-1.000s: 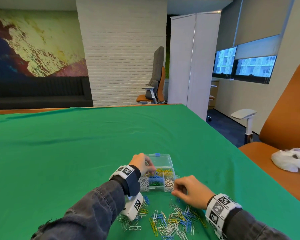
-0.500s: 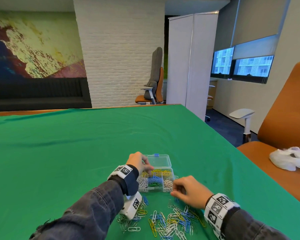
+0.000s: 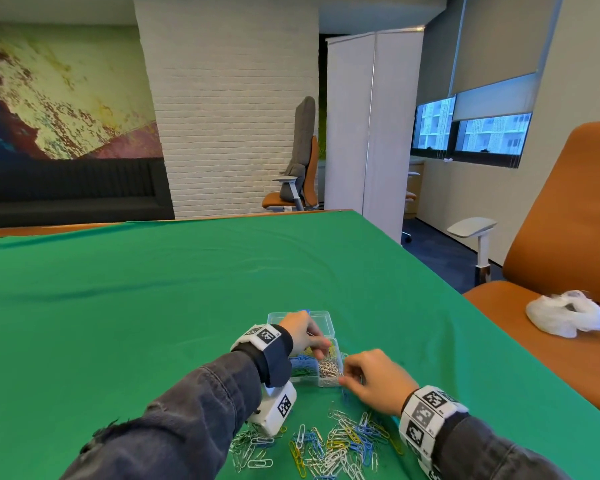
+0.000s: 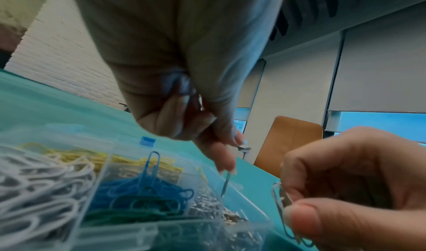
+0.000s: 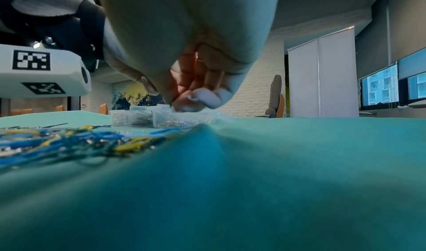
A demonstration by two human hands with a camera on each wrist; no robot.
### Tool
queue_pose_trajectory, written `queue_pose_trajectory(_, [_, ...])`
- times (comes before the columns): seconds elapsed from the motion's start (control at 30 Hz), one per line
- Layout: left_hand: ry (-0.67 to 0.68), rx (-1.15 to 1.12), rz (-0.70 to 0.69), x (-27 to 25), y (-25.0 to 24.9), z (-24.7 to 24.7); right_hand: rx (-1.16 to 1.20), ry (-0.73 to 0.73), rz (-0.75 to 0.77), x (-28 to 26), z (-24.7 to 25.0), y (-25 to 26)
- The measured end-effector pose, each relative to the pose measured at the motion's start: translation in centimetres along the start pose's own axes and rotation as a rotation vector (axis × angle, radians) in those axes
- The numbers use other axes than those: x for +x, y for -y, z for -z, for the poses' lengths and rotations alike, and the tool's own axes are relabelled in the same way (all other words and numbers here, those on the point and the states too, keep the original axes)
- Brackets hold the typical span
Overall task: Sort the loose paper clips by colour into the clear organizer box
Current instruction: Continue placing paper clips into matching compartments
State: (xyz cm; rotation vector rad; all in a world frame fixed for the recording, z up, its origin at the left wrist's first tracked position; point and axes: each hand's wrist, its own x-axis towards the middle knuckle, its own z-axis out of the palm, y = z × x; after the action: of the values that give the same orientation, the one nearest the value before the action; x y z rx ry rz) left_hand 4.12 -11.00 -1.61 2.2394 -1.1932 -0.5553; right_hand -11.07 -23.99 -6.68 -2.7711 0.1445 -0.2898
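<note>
While the left hand (image 3: 303,332) hovers over the box (image 3: 317,370), its fingers (image 4: 224,159) point down and pinch a silver clip (image 4: 226,184) above the compartment of silver clips (image 3: 329,368); that grip is closed on the clip. The right hand (image 3: 374,379) sits just right of the box, thumb and forefinger clamped on another silver clip (image 4: 280,198).

The box lies on the green surface (image 3: 153,306) with its lid (image 3: 321,320) folded back on the far side. Inside it, white clips (image 4: 34,187) fill the left compartment, blue clips (image 4: 147,187) and green clips (image 4: 129,216) the middle, yellow clips (image 4: 76,154) the far row, silver the right.

A loose pile of clips (image 3: 329,448) in mixed colours lies on the surface nearer the person than the box, between the two forearms.

An orange chair (image 3: 555,237) stands to the right of the surface, and a crumpled white bag (image 3: 565,315) lies on its seat.
</note>
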Motion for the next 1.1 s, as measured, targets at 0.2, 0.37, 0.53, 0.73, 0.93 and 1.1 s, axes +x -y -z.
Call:
queue_pose_trajectory(0.2, [-0.017,-0.004,0.034,0.3,-0.2,-0.3,0.098,0.005,0.021,0.1,0.2,0.4])
queue_pose_trajectory(0.37, [0.123,-0.135,0.141,-0.3,0.3,-0.2,0.128,-0.013,0.040,0.0,0.3,0.7])
queue_pose_trajectory(0.53, [0.219,-0.455,0.265,-1.0,0.4,-0.4,0.179,-0.037,0.037,0.0,0.4,1.0])
queue_pose_trajectory(0.73, [0.221,-0.149,0.158,-2.2,-1.0,-0.7,0.185,-0.052,-0.021,0.0,0.3,0.9])
queue_pose_trajectory(0.93, [0.218,-0.025,-0.010,-2.4,-1.2,-1.9,0.288,-0.090,-0.004,-0.1,0.5,1.0])
queue_pose_trajectory(1.1, [0.107,0.004,-0.124,-2.8,-0.8,-1.9,0.328,-0.082,-0.005,-0.1,0.6,1.1])
